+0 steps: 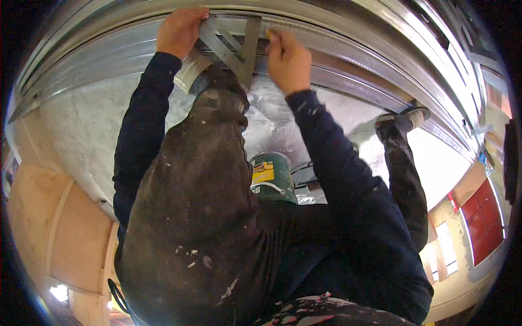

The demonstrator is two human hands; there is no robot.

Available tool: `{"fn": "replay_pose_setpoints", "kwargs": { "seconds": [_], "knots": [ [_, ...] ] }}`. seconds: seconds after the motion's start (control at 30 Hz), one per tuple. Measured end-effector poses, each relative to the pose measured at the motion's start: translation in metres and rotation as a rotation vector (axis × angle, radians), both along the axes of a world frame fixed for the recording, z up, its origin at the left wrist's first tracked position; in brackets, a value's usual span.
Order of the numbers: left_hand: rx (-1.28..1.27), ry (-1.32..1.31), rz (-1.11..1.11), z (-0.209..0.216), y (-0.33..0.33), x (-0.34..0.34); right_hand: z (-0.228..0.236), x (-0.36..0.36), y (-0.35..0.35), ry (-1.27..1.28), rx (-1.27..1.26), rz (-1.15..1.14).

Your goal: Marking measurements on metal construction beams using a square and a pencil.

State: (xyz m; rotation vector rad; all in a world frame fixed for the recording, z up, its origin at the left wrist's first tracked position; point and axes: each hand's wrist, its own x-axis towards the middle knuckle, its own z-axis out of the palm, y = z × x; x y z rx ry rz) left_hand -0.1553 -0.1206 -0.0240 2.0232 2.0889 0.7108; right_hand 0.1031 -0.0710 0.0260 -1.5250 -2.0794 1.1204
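Note:
My left hand [179, 30] presses the upper left corner of a metal triangular square [234, 46] flat against a long metal track [337, 49]. My right hand [288, 60] sits at the square's right edge with its fingers closed on a small yellow-tipped marking tool [270, 36], mostly hidden in the fist. My raised left knee [217, 98], in dark paint-spattered trousers, is right under the square. Both forearms wear dark sleeves.
Several metal studs and tracks [98, 49] lie in parallel on a pale sheet-covered floor [81, 125]. A green bucket [272, 176] stands between my legs. My right foot [405, 119] rests against the track. Wooden panels [60, 228] lie at the left, a red box [484, 223] at the right.

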Motion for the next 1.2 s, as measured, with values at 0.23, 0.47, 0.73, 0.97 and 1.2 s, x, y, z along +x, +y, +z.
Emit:
{"fn": "replay_pose_setpoints", "kwargs": {
  "seconds": [0.23, 0.47, 0.73, 0.97, 1.2],
  "knots": [
    [0.003, -0.057, 0.016, -0.003, 0.003, 0.003, -0.009, -0.012, 0.014, -0.094, 0.074, 0.025],
    [-0.173, -0.078, 0.038, 0.004, 0.002, -0.002, -0.007, 0.034, -0.078, -0.098, -0.298, 0.097],
    [-0.125, -0.15, 0.05, 0.003, 0.001, -0.016, -0.012, 0.023, -0.084, 0.023, -0.164, 0.226],
    [-0.118, -0.068, 0.021, 0.002, -0.001, -0.017, -0.012, 0.024, -0.087, 0.04, -0.207, 0.184],
    [-0.154, -0.069, 0.062, 0.004, 0.0, -0.007, -0.016, 0.028, -0.088, 0.063, -0.196, 0.171]
  ]
}}
